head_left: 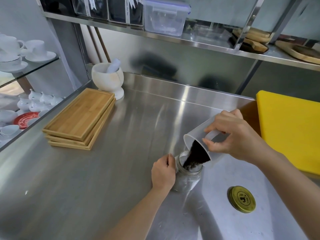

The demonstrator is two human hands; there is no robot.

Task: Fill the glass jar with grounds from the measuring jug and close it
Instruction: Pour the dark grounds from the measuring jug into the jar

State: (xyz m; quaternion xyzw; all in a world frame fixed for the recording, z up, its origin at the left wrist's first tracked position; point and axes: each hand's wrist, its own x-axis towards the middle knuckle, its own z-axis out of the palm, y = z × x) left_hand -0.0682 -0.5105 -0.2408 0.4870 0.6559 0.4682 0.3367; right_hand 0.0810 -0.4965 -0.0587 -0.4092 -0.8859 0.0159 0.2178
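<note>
A clear glass jar [187, 180] stands upright and open on the steel counter [103, 179]. My left hand [163, 171] grips its left side. My right hand [237, 135] holds a translucent plastic measuring jug [192, 138] by its handle, tipped down and to the left over the jar's mouth. Dark grounds [194, 155] slide from the jug's rim into the jar. The jar's gold lid [242, 199] lies flat on the counter, to the right of the jar and apart from it.
A stack of bamboo trays [79, 118] lies at the left, with a white marble mortar and pestle [108, 78] behind it. A yellow cutting board [290, 129] sits at the right edge. White cups fill glass shelves at far left; a steel shelf with containers runs overhead.
</note>
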